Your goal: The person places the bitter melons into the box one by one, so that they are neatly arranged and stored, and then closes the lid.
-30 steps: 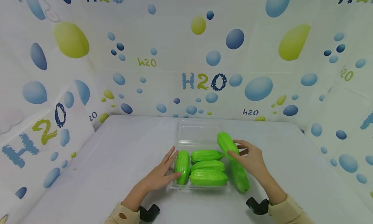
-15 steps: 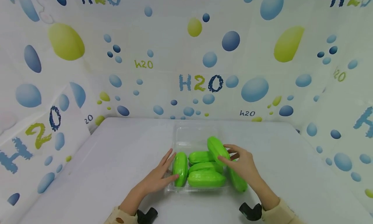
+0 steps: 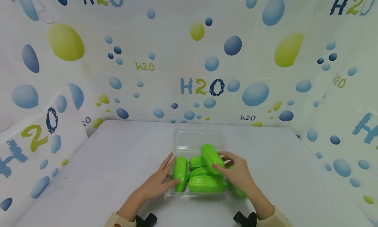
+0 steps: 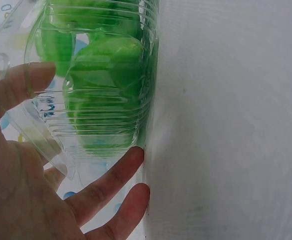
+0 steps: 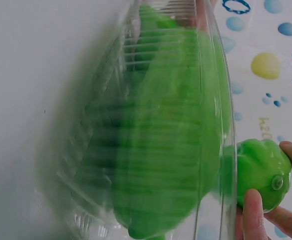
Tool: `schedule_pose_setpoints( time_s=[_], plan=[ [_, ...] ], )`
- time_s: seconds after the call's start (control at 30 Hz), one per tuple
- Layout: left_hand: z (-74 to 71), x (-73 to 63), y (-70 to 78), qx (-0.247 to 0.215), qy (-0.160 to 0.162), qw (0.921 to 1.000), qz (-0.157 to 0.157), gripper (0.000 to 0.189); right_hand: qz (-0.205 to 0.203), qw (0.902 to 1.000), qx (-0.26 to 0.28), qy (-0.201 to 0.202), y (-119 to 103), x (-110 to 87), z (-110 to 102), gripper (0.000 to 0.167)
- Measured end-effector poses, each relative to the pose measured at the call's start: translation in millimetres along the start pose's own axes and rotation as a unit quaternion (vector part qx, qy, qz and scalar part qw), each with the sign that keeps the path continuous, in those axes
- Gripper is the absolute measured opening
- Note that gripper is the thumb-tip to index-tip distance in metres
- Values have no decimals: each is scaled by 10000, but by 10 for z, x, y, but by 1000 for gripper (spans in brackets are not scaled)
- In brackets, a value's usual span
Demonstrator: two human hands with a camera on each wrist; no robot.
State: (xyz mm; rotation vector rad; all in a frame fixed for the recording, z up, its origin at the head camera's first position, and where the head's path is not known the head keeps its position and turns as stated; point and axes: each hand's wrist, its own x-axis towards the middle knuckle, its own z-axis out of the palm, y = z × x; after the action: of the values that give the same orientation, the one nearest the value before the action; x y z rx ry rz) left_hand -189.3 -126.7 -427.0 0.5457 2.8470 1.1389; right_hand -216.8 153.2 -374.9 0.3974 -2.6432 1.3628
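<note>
Bright green, ridged, elongated fruits with a plastic-like shine lie in a clear hinged box [image 3: 192, 194]. One fruit [image 3: 180, 174] lies lengthwise at the left, beside several crosswise ones. My left hand [image 3: 160, 181] touches the box's left side with extended fingers, its thumb [image 4: 38, 77] over the rim. My right hand [image 3: 236, 171] pinches a fruit [image 3: 211, 158] between thumb and fingers, tilted above the crosswise ones. Its rounded end [image 5: 263, 172] shows in the right wrist view. Another fruit [image 3: 238, 191] slants at the box's right side, partly hidden by the right hand.
The box's transparent lid [image 3: 196, 138] lies folded back behind it. All this rests on a white table [image 3: 133, 141], with a patterned wall covering [image 3: 165, 33] behind and at both sides. A black camera mount [image 3: 245, 218] sits by the right sleeve, another [image 3: 146, 220] by the left.
My right hand has carried the pinched fruit leftward and toward me, from above the box's right edge to over the crosswise fruits. The left hand stays at the box's left side.
</note>
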Motion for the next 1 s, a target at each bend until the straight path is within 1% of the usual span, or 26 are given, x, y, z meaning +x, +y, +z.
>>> schedule_pose_setpoints(
  time_s=[0.23,0.43,0.67,1.0],
  plan=[
    [-25,-10,-12,-111,-23,9999,96,75,57,9995,280,-98,-55,-23,118,43],
    [-36,6,-21,-140,-23,9999,83,75,-44,9996,273,-107,-87,-8,197,42],
    [-42,8,-33,-100,12,9999,70,75,42,9997,184,-140,-143,-22,251,44],
    [-44,-1,-33,-59,37,9999,110,75,37,9988,411,-250,-188,-5,357,46]
  ],
)
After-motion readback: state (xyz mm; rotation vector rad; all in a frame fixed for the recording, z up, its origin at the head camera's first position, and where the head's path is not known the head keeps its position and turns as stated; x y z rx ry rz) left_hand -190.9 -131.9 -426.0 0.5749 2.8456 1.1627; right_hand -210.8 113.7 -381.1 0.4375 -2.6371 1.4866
